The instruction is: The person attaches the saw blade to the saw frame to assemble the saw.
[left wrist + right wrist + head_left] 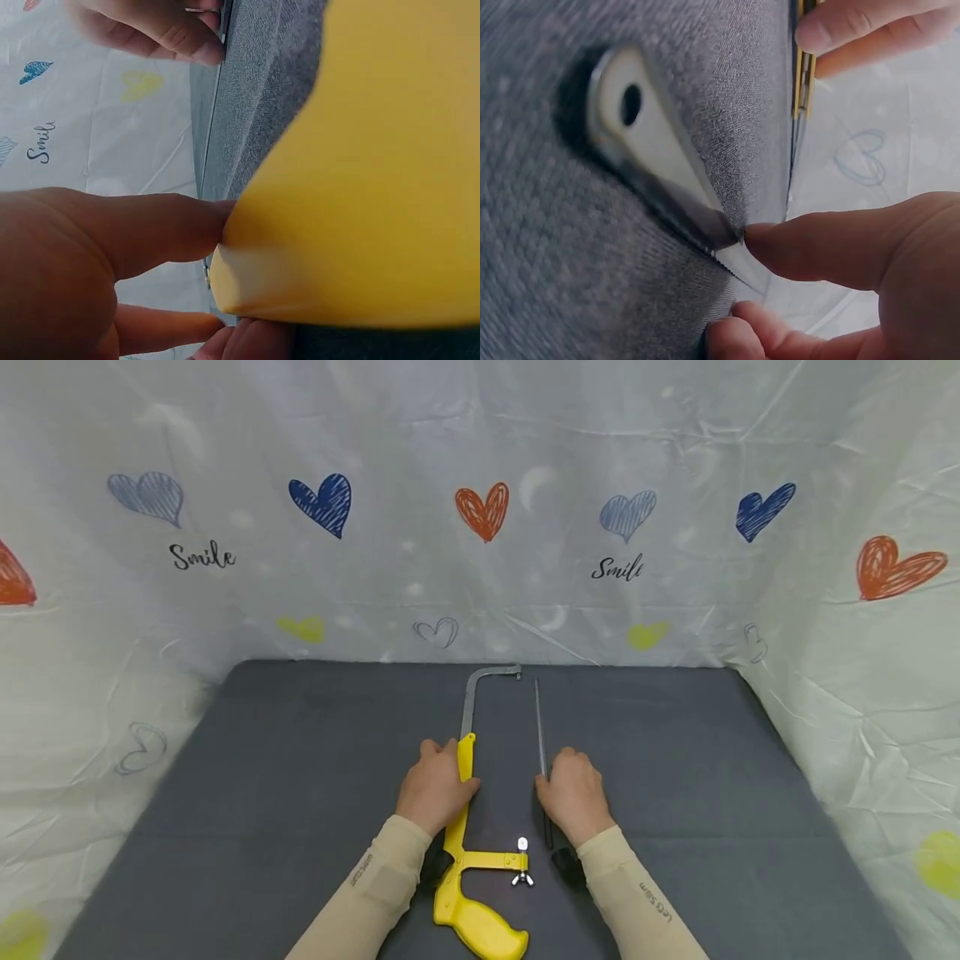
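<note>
A hacksaw frame (495,861) with yellow body and handle and a grey metal bow lies on the grey table, handle towards me. My left hand (435,787) holds its yellow shank between thumb and fingers. To the right, the thin saw blade (539,727) points away from me, apart from the frame. My right hand (577,795) pinches this blade, with the thumb on its near side. In the right wrist view the blade's near end (652,142) has a round hole, and fine teeth run along one edge. A wing nut (522,880) sits on the frame's lower arm.
The grey tabletop (315,760) ends at a pale hanging sheet (390,568) printed with hearts and the word "Smile". The sheet also closes off both sides. The bow's far tip (516,671) reaches close to the table's back edge.
</note>
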Available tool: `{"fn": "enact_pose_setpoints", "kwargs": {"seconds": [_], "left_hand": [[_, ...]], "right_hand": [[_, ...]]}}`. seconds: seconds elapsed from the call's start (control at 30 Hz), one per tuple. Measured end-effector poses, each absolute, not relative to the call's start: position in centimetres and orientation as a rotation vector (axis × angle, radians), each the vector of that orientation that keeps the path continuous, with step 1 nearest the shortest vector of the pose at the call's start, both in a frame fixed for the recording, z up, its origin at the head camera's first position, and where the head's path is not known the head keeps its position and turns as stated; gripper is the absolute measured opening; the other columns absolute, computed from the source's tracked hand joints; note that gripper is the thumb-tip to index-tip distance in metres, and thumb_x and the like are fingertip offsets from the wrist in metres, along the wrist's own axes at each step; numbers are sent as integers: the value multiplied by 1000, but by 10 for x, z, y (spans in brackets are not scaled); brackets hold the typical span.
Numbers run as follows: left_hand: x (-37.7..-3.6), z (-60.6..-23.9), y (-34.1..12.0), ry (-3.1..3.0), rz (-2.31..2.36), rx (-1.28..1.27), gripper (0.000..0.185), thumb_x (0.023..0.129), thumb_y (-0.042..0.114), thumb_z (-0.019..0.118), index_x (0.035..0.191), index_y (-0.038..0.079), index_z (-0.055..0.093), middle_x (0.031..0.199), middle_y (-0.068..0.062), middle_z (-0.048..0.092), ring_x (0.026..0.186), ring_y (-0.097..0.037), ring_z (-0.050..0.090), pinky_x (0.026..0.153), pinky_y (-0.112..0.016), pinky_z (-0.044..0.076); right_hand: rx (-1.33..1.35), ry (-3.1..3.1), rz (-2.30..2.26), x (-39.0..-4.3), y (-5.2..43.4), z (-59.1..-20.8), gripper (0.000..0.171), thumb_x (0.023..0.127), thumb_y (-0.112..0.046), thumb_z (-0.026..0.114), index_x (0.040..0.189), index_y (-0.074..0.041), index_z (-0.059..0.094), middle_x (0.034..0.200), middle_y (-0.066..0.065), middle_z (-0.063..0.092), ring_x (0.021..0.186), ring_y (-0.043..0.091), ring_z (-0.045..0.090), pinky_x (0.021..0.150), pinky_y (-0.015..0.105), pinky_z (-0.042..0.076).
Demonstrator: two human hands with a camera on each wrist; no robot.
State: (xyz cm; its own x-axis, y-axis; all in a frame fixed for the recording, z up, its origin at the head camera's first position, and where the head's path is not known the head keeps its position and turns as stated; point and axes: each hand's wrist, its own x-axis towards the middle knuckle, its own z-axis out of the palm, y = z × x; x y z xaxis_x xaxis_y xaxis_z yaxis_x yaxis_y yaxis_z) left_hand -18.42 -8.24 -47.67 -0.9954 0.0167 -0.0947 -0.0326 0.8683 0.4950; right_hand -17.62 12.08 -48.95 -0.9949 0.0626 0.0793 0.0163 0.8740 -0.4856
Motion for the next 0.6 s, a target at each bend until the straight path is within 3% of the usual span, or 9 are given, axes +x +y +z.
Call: {"fn": "enact_pose_setpoints", "kwargs": {"seconds": [0.2,0.6], "left_hand": [[-182,-479,-86,2931,770,18,67,96,26,83,148,-9,60,129,-29,56,72,-27,66,70,-41,63],[-183,-475,-87,2892,825,13,71,97,28,83,152,-8,57,136,-31,53,83,-32,70,77,-44,65]], "right_hand": [[-30,-2984,727,-173,122,-491,43,97,-15,77,59,-10,59,64,9,58,61,26,59,62,48,56],[-67,-2969,703,-173,123,-489,50,97,-16,76,52,-16,53,53,0,48,50,19,49,50,36,42]]}}
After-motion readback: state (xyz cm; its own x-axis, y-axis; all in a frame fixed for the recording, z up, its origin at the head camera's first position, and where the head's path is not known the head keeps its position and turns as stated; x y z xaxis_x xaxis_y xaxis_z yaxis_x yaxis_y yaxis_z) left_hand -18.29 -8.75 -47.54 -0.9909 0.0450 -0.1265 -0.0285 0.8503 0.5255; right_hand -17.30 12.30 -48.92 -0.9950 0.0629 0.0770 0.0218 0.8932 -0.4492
